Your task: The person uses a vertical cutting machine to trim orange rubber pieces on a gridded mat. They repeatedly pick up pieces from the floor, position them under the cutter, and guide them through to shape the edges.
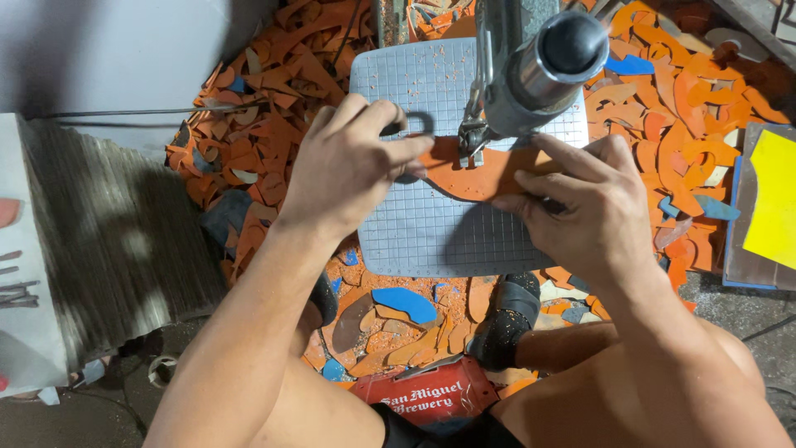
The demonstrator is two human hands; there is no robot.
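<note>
An orange, sole-shaped sheet piece (485, 176) lies flat on the grey gridded machine table (431, 241). My left hand (352, 166) presses its left end, fingers curled over the edge. Fingers spread, my right hand (584, 207) holds down its right end. Between the two hands the machine's metal head and blade (474, 137) come down onto the piece. A round dark-capped cylinder of the machine (551, 62) hides part of the table behind it.
Heaps of orange offcuts (274, 99) with a few blue scraps (406, 303) cover the floor around the table. A ribbed grey board (108, 241) lies at left, a yellow sheet (775, 199) at right. A red crate (427, 398) stands between my knees.
</note>
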